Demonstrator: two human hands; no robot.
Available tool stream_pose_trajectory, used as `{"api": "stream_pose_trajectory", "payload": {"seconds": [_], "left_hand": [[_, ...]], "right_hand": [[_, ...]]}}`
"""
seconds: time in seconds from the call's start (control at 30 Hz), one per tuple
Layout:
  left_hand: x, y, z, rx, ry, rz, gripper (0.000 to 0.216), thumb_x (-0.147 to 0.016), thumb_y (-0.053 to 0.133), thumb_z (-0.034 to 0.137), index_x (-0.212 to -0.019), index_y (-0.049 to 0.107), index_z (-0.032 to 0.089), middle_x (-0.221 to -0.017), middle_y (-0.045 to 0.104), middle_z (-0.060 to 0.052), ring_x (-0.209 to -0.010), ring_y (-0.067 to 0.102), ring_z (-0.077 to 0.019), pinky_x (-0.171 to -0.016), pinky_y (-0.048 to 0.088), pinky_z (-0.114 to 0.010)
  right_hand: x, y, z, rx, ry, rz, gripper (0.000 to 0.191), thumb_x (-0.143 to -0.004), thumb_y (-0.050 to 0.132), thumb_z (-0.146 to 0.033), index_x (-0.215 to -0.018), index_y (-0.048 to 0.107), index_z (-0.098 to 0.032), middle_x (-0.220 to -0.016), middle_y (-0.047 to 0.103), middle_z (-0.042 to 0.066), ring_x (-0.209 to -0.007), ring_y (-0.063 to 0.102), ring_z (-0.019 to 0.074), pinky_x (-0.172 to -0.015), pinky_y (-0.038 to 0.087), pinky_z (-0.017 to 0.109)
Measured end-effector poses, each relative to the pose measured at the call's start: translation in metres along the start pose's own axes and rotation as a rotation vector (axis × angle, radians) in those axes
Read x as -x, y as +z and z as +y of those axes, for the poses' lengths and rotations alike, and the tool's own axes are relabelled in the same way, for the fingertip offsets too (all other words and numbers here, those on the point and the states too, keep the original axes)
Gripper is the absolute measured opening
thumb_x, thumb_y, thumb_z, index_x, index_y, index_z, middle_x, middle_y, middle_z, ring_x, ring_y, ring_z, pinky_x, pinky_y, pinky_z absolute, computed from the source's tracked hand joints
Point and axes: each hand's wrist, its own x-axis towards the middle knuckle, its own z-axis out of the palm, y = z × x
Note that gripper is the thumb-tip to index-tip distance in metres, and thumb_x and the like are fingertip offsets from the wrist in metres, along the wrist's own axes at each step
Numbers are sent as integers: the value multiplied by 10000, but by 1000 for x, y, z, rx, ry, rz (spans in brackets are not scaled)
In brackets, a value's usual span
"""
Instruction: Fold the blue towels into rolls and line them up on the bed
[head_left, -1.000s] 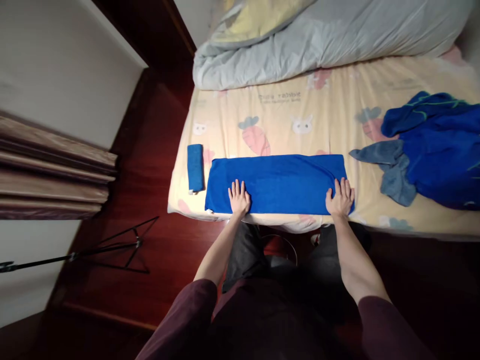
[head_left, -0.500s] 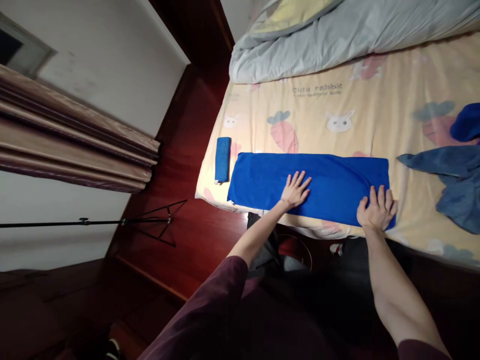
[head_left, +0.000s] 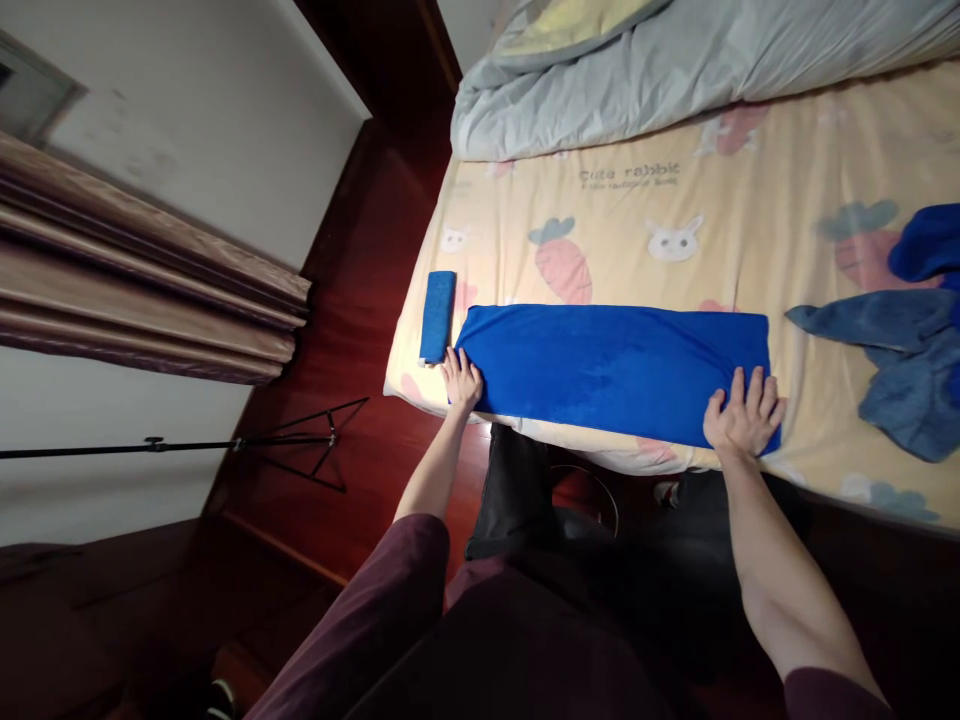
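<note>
A bright blue towel [head_left: 615,365], folded into a long strip, lies across the near edge of the bed [head_left: 637,230]. My left hand [head_left: 460,379] rests at the towel's left end, fingers stretched over its corner. My right hand [head_left: 742,417] lies flat and open on the towel's near right corner. A small folded blue cloth [head_left: 437,316] sits just left of the towel, close to my left fingertips.
A grey quilt [head_left: 675,70] is bunched at the head of the bed. A heap of blue and grey-blue cloths [head_left: 900,340] lies at the right. Dark wooden floor, brown curtains [head_left: 142,310] and a black tripod stand [head_left: 300,440] are on the left.
My left hand has slid left along the towel from its middle to its left end. My right hand has stayed on the near right corner. The view has shifted slightly.
</note>
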Motion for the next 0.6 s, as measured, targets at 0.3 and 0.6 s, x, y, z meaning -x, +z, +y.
{"api": "stream_pose_trajectory", "payload": {"seconds": [0.3, 0.6], "left_hand": [[43, 55, 97, 128, 605, -190, 638, -1055, 359, 306, -1655, 497, 140, -1783, 356, -99, -1706, 229, -236, -1420, 131, -498], [42, 65, 90, 267, 579, -100, 634, -1004, 408, 312, -1590, 565, 126, -1700, 495, -113, -1644, 388, -255, -1400, 227, -506]], "right_hand": [[-3, -8, -9, 171, 67, -118, 665, -1058, 359, -335, -1691, 469, -164, -1765, 382, 161, -1662, 309, 339, -1343, 251, 648], [-4, -19, -18, 253, 113, -223, 684, -1103, 277, -370, -1742, 351, -136, -1827, 233, 145, -1700, 213, 292, -1377, 189, 573]]}}
